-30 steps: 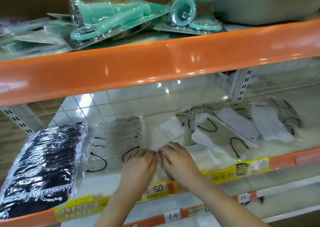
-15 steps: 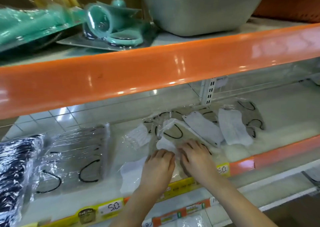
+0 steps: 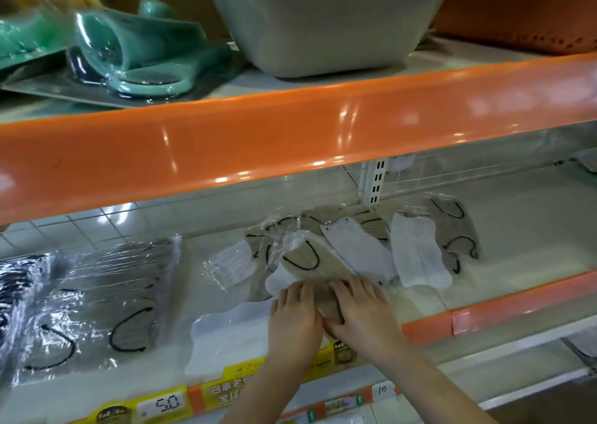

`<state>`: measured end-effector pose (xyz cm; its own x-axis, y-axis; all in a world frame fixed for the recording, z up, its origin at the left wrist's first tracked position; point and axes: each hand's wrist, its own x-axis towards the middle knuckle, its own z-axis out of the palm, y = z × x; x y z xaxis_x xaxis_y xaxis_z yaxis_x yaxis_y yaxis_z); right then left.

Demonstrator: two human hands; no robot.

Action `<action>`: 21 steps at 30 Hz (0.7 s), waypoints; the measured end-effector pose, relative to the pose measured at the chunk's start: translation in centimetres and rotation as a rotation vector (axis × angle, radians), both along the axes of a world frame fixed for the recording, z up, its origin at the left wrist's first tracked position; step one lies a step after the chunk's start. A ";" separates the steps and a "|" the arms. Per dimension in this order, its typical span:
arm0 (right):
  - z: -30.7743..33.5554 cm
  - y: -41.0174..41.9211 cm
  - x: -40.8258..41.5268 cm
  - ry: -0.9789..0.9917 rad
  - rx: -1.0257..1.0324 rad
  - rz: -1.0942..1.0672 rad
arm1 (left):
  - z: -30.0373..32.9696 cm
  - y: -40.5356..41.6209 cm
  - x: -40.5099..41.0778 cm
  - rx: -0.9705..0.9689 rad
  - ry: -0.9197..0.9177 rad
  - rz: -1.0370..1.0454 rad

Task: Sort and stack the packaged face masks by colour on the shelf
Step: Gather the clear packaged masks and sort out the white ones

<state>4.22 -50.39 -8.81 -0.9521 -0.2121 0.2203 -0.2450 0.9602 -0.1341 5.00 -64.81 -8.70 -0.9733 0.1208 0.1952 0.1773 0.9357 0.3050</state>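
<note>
My left hand (image 3: 295, 317) and my right hand (image 3: 358, 310) lie side by side on a beige packaged mask (image 3: 305, 262) with black ear loops, at the near edge of a loose pile. Fingers of both hands press down on its lower end. White packaged masks (image 3: 355, 252) (image 3: 416, 255) lie across the pile to the right, and another white one (image 3: 226, 336) lies flat left of my left hand. A neat stack of beige masks (image 3: 106, 294) in clear wrap stands at the left, beside a stack of black masks (image 3: 19, 288).
The orange upper shelf rail (image 3: 290, 142) hangs over the work area. Above it sit teal packaged items (image 3: 129, 58), a grey tub (image 3: 323, 19) and an orange basket (image 3: 523, 10). Price labels (image 3: 168, 402) run along the front rail. A slotted upright (image 3: 376, 181) stands behind the pile.
The view has swung right, sliding the stacks leftward. Both hands left the spot by the beige stack and moved right onto the beige mask in the loose pile.
</note>
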 end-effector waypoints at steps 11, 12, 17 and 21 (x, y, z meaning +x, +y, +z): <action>-1.1 -1.0 0.0 0.103 -0.093 -0.010 | -0.6 -0.3 0.1 0.160 0.005 0.009; -1.2 -0.9 0.0 0.106 -0.110 -0.012 | -0.6 -0.3 0.2 0.169 0.006 0.005; -0.9 -1.0 0.5 0.113 -0.175 -0.008 | -0.6 -0.2 0.2 0.216 -0.014 -0.052; 0.2 -1.1 0.6 0.041 -0.272 -0.021 | 0.5 0.2 0.6 0.473 -0.018 0.007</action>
<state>4.82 -51.49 -8.61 -0.9447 -0.1197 0.3053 -0.2357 0.8952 -0.3783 5.57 -64.56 -8.19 -0.9776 0.0163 0.2099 0.1620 0.6947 0.7008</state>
